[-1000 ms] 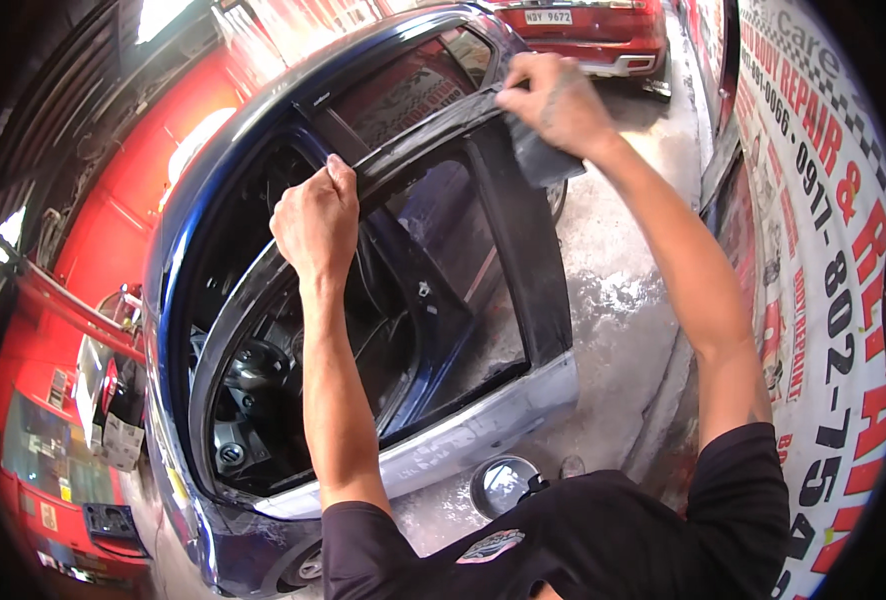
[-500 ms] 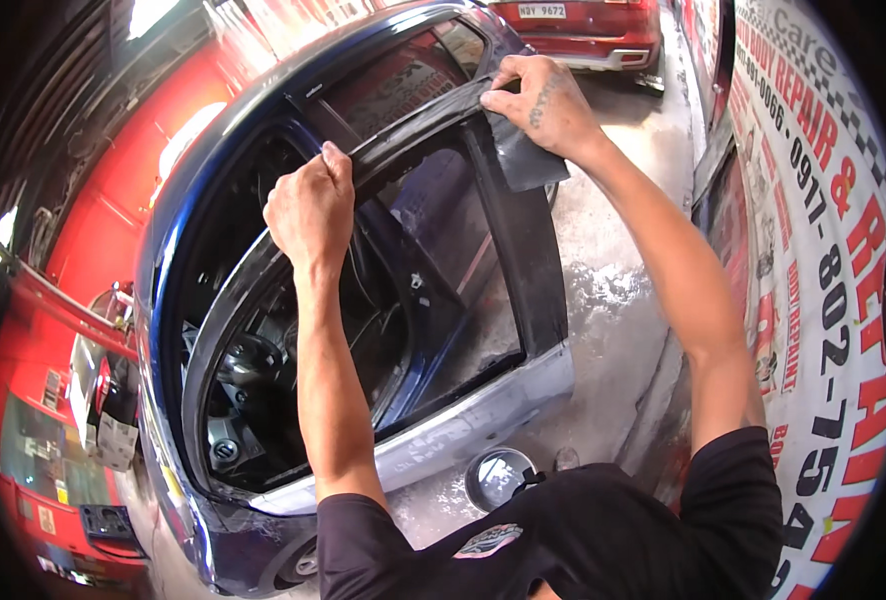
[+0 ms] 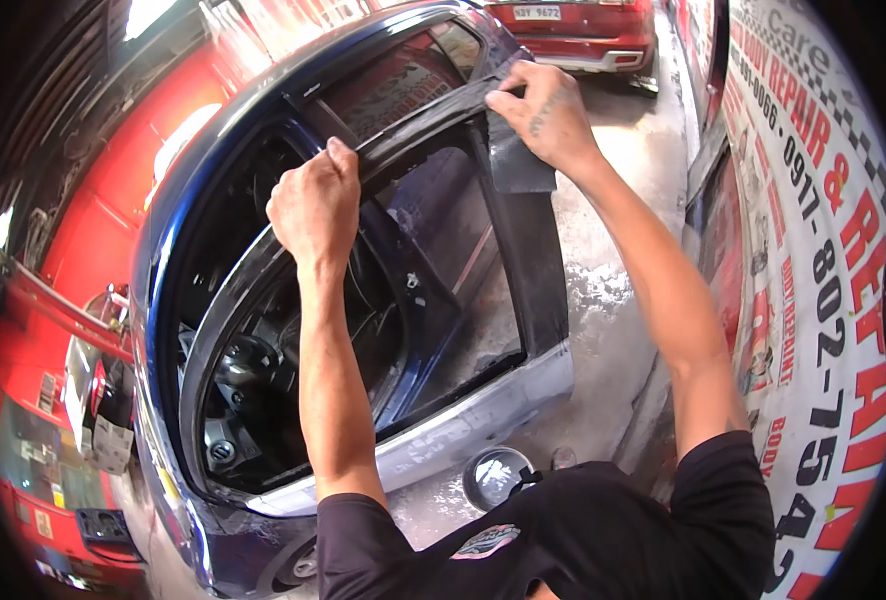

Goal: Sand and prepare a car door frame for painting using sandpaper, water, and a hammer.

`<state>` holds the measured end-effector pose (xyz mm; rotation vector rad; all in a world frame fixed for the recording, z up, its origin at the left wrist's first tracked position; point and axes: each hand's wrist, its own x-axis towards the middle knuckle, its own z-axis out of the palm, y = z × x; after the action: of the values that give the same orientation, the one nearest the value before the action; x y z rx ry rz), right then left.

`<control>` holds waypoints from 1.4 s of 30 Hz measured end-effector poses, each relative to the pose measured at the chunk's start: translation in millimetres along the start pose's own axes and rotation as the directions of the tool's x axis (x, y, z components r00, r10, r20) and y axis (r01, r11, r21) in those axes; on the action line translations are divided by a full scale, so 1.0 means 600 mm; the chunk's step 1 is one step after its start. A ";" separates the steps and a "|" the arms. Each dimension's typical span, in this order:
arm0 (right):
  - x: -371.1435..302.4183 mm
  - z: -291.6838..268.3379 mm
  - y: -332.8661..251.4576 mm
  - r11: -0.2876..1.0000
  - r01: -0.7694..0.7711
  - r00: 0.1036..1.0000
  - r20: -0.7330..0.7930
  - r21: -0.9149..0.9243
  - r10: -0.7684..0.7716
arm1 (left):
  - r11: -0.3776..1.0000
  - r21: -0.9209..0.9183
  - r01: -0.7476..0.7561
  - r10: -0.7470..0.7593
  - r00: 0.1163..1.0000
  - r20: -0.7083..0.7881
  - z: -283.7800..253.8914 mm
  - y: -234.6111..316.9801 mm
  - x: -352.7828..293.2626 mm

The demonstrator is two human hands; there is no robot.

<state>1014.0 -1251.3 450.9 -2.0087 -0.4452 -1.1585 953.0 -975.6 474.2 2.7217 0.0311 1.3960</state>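
Observation:
My left hand (image 3: 313, 205) is closed around the upper rail of a car door's window frame (image 3: 538, 265), thumb pointing up. The frame is dull black, and the door's lower panel (image 3: 463, 425) is a patchy pale grey. At the frame's upper rear corner, my right hand (image 3: 555, 118) pinches a dark grey sheet that looks like sandpaper (image 3: 519, 162) between thumb and fingers. Most of the sheet hangs below the fingers against the rear pillar of the frame. The door stands open from a dark blue car (image 3: 155, 235), with the seat area partly showing through the window opening.
A round pan with liquid (image 3: 496, 478) sits on the wet concrete floor (image 3: 603, 290) near my body. A red vehicle (image 3: 583, 35) stands at the far end. Along the right hangs a printed banner (image 3: 813, 250); red vehicle parts (image 3: 38, 430) are at the left.
The sheet's free lower part has swung slightly toward the door and hangs straighter. My right hand has shifted a little; my left hand keeps its hold on the frame.

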 end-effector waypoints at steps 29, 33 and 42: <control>0.123 -0.070 0.030 0.975 0.221 0.876 0.438 0.009 -0.203 | 1.000 -0.008 -0.030 0.029 0.999 -0.044 -0.007 0.010 -0.004; 0.133 -0.058 -0.010 0.980 0.197 0.842 0.511 0.005 -0.172 | 0.999 -0.026 -0.033 0.031 0.997 -0.065 -0.001 0.004 -0.006; 0.123 -0.047 -0.002 0.971 0.226 0.853 0.467 0.072 -0.233 | 0.999 -0.010 -0.032 0.031 0.997 -0.071 -0.005 -0.003 -0.005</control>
<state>1035.9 -1277.2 522.4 -2.2694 -0.9609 -0.7775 949.2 -974.0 473.4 2.6742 -0.0153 1.4953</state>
